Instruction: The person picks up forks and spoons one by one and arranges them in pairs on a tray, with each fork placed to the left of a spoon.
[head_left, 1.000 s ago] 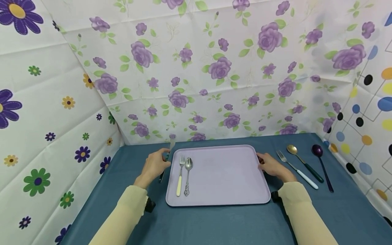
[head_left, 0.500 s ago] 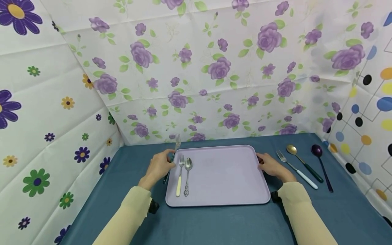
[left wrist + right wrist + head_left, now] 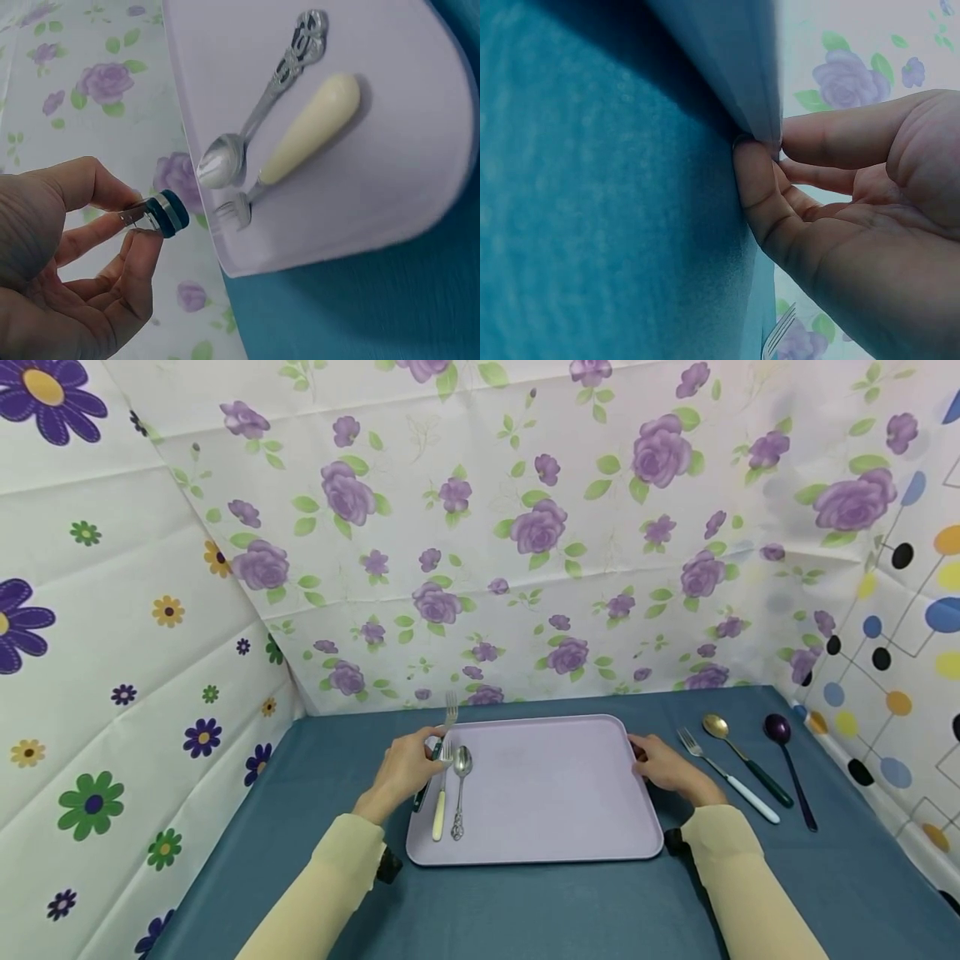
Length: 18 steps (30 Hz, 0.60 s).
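Observation:
My left hand (image 3: 405, 770) pinches a fork with a dark green handle (image 3: 172, 214) between thumb and fingers. The fork is raised over the left edge of the lilac tray (image 3: 555, 793), tines pointing away; in the left wrist view its handle end faces the camera. On the tray's left side lie a cream-handled fork (image 3: 438, 817) and, beside it, a silver spoon (image 3: 462, 763) with an ornate handle. My fingers partly cover the cream-handled fork's tines in the head view. At the tray's right rim, my right hand (image 3: 667, 768) pinches the edge between thumb and fingers.
Right of the tray, a white-handled fork (image 3: 750, 797), a gold spoon (image 3: 716, 727) with a green handle and a dark purple spoon (image 3: 777, 729) lie on the blue tablecloth (image 3: 540, 910). Flowered cloth (image 3: 480, 527) hangs behind the table, with patterned cloths at both sides.
My left hand has carried the green-handled fork to the right, from beside the tray to over its left edge. The right hand has stayed at the rim.

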Available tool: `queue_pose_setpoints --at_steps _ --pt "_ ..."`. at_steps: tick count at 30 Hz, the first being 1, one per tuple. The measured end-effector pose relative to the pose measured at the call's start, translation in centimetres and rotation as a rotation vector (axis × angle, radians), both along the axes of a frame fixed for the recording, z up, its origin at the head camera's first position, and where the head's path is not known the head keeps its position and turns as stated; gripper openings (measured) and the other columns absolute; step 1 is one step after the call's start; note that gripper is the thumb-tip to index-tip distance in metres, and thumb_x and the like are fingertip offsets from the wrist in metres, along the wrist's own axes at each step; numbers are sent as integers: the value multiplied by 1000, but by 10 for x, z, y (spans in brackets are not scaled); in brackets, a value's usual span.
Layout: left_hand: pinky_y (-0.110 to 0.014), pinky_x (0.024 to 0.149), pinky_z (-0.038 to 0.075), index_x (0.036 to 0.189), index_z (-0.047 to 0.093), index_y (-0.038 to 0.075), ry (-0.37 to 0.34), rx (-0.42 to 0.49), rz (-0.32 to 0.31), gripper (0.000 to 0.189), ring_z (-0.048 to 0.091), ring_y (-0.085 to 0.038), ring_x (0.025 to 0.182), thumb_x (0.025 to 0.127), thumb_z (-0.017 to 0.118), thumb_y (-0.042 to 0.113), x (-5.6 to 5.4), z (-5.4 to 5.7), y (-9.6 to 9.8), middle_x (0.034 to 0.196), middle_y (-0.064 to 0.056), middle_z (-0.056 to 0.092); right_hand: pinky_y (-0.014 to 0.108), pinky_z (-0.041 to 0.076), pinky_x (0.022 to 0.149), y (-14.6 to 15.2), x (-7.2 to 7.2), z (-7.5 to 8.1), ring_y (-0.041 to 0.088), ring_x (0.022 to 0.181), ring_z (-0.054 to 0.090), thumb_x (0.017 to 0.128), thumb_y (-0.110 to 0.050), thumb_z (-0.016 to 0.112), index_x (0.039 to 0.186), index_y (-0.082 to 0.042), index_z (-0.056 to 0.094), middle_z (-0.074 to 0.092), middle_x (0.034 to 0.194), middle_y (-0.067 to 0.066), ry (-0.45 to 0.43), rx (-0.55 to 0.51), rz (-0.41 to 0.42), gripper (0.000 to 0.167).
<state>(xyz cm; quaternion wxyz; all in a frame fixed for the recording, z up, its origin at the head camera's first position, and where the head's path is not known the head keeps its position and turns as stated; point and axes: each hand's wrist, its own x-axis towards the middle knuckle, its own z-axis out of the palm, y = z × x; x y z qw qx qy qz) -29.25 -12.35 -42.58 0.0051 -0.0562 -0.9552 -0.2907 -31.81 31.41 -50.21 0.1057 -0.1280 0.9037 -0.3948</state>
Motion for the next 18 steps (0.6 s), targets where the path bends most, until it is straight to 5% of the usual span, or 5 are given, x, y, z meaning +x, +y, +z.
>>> queue_pose_setpoints --at_steps 18 --pt "-31 54 42 141 64 11 -30 6 -73 48 57 -17 60 94 76 12 1 -4 23 82 -2 66 44 56 80 -1 0 -1 36 99 56 92 10 53 151 22 31 48 115 31 21 -30 17 64"
